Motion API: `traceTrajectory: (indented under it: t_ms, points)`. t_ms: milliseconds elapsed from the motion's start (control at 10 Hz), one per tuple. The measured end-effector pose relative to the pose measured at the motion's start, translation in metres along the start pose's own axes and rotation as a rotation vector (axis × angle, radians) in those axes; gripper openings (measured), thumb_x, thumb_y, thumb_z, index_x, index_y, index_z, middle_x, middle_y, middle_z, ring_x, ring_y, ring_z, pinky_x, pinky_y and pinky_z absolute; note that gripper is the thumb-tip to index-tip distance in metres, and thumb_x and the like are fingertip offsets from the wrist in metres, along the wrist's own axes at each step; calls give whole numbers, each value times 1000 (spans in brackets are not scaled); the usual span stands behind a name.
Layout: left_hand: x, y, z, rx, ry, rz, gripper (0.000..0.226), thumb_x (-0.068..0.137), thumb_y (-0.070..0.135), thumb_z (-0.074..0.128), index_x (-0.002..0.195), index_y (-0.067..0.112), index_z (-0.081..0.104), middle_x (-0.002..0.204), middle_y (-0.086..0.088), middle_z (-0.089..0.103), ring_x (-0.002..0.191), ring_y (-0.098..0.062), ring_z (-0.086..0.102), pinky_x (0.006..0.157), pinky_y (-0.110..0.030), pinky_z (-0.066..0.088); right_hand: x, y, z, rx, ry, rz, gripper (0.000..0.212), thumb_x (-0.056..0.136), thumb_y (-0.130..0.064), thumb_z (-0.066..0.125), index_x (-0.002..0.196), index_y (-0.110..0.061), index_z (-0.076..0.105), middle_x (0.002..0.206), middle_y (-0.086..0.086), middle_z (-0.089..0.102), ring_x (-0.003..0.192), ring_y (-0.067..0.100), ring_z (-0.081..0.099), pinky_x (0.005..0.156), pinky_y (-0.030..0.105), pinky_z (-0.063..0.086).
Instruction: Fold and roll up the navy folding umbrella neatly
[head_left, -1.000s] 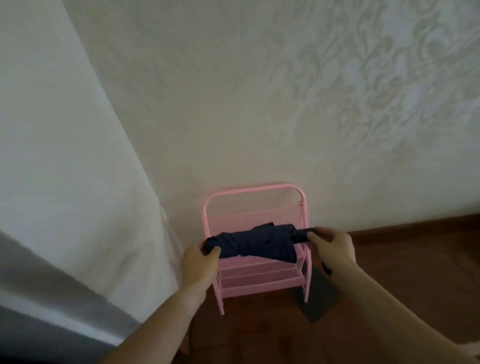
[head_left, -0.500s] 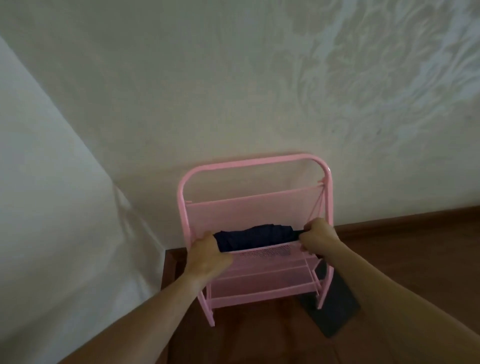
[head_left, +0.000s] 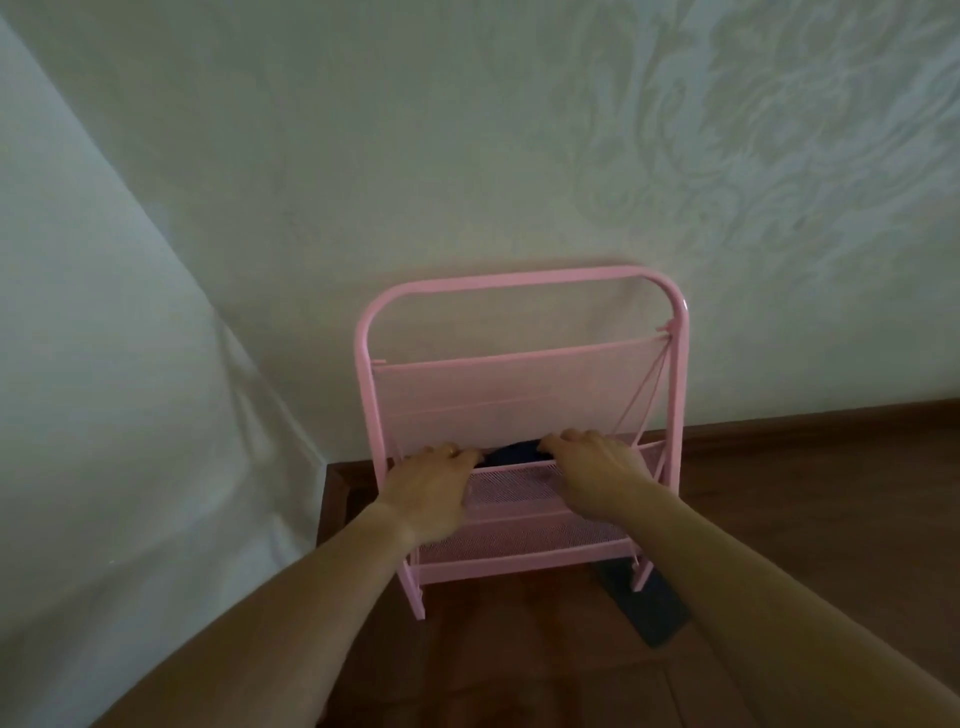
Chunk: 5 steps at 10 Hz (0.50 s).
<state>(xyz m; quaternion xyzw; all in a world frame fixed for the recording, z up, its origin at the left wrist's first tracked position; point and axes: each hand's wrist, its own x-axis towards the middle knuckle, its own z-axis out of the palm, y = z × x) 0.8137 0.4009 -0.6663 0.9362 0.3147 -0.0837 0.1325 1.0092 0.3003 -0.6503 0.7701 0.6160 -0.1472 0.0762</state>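
A pink metal rack (head_left: 519, 322) with a rounded tubular frame and fine mesh shelves stands at the centre of the frame, against a pale wall (head_left: 467, 156) with a raised floral wallpaper pattern. The navy folding umbrella (head_left: 514, 453) lies in the upper mesh shelf, at lower centre; only a small strip of its soft dark fabric shows between the two hands, just behind the shelf's front lip. The left hand (head_left: 428, 491) rests knuckles-up over the left end of the umbrella, its fingers curled down over the shelf edge onto the fabric. The right hand (head_left: 597, 475) lies the same way on the right end, fingers bent over the lip. Each grip looks closed around the bundle, though the fingertips are hidden behind the mesh. A flat, dark rectangular object (head_left: 649, 608) lies on the brown wooden floor (head_left: 805, 519) by the rack's right foot, at lower right. A smooth pale panel (head_left: 104, 364) fills the left of the frame.
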Motion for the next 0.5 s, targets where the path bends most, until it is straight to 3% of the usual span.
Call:
traceTrajectory:
  t_ms: [200, 300, 400, 500]
  points:
    - [4, -12, 20, 31, 130, 61, 39, 100, 16, 59, 138, 24, 54, 128, -3, 66, 110, -26, 65, 91, -44, 59, 10, 4, 26, -75, 111, -13, 27, 102, -33, 48, 124, -20, 56, 114, 4, 67, 101, 26, 64, 94, 43, 50]
    - [0, -2, 7, 94, 7, -18, 44, 100, 13, 57, 142, 22, 47, 134, -7, 59, 115, -30, 62, 94, -47, 55, 6, -4, 8, -60, 3, 27, 32, 102, -30, 48, 131, -17, 51, 122, 8, 64, 109, 30, 62, 94, 45, 49]
    - [-26, 19, -25, 140, 3, -124, 44, 96, 11, 58, 138, 13, 49, 132, -14, 58, 115, -34, 61, 96, -46, 51, -25, -27, -11, -30, 102, 112, 42, 92, -19, 61, 132, -14, 50, 128, 12, 62, 117, 33, 59, 100, 47, 47]
    - [-79, 44, -51, 38, 94, -200, 42, 91, 18, 65, 131, 13, 52, 126, -13, 60, 111, -34, 64, 89, -45, 55, -96, -58, -16, 133, 174, 211, 46, 88, -19, 68, 132, -15, 54, 132, 10, 61, 123, 31, 57, 107, 47, 45]
